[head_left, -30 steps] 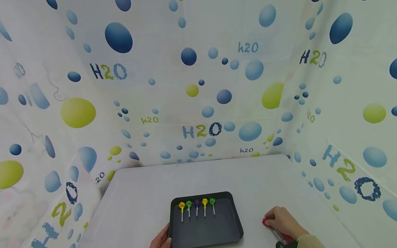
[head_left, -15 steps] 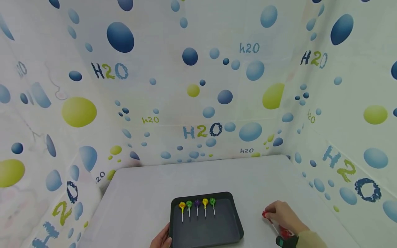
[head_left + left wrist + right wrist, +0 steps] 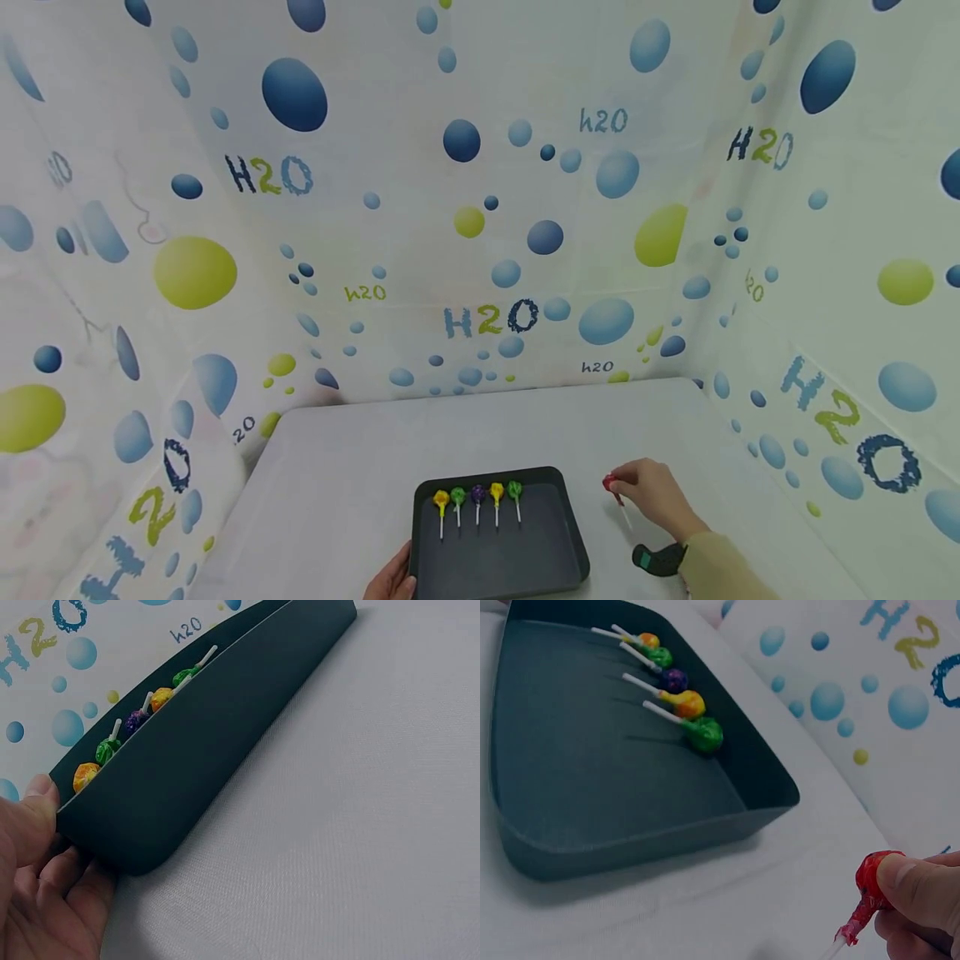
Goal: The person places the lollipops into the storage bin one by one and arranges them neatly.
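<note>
A dark baking tray (image 3: 498,562) lies on the white table with a row of wrapped lollipops along its far side: a yellow one (image 3: 441,498), a green one (image 3: 457,496), a purple one (image 3: 477,494), another yellow and another green. My left hand (image 3: 390,575) grips the tray's left side, thumb at the rim and fingers curled below in the left wrist view. To the right of the tray, my right hand (image 3: 651,493) pinches a red lollipop (image 3: 870,881) by its wrapped head between thumb and fingers. Its white stick points down and toward me, apart from the tray.
The table (image 3: 337,467) is covered in a white cloth. Behind it and at both sides hang white curtains (image 3: 405,250) printed with blue and green bubbles. A dark strap (image 3: 658,560) sits at my right wrist.
My right hand has moved left and away from me with the red lollipop, closer to the tray. A red thing seen earlier under that wrist is out of sight. My left hand stays put.
</note>
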`<state>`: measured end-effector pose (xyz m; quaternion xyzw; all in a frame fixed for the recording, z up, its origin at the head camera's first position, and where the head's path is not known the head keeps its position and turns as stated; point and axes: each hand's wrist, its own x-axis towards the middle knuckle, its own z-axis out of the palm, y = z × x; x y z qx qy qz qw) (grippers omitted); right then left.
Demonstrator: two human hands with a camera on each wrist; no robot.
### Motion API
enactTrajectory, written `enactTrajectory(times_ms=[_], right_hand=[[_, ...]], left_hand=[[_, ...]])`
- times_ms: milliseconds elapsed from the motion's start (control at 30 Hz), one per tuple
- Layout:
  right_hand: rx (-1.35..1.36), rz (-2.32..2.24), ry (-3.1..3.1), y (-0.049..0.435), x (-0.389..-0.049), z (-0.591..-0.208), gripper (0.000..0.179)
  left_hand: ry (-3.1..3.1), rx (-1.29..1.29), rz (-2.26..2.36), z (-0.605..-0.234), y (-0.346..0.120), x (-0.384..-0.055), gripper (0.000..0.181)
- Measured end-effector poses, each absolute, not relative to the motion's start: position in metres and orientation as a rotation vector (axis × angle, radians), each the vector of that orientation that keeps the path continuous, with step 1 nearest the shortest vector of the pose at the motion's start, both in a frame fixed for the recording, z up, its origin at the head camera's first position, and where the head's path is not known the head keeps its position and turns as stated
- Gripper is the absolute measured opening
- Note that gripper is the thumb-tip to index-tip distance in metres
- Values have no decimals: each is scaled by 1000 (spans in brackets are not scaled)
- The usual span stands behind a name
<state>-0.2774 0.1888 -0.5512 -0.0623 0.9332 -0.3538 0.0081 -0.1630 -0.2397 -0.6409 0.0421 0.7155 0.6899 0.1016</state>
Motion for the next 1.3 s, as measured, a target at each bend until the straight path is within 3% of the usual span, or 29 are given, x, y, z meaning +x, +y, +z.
enactTrajectory(times_ms=[633,1300], right_hand=[[-410,-1259,2956,114,-290,-548,8],[-404,-951,3119,59,-290,-568,10]], left_hand=[[2067,95,2080,-639,-239,-161,74],[1987,101,2120,-634,-239,-158,75]])
